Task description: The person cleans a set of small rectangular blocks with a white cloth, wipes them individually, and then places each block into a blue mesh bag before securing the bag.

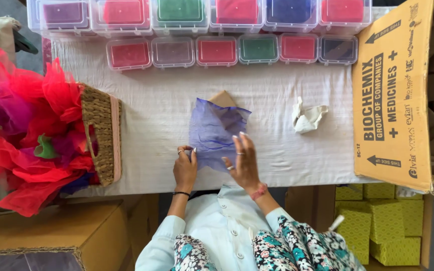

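Note:
A sheer purple net cloth (213, 131) lies spread on the white table cover (156, 100), with a small brown cardboard piece (223, 99) showing from under its far edge. My left hand (185, 168) pinches the cloth's near left edge between thumb and fingers. My right hand (243, 160) rests flat, fingers spread, on the cloth's near right part.
A wicker basket (101, 133) at the left overflows with red, purple and green net cloths (31, 130). Clear lidded boxes (217, 50) of coloured cloth line the far edge. A crumpled white paper (307, 118) lies right; a large cardboard box (393, 95) and green boxes (383, 226) stand further right.

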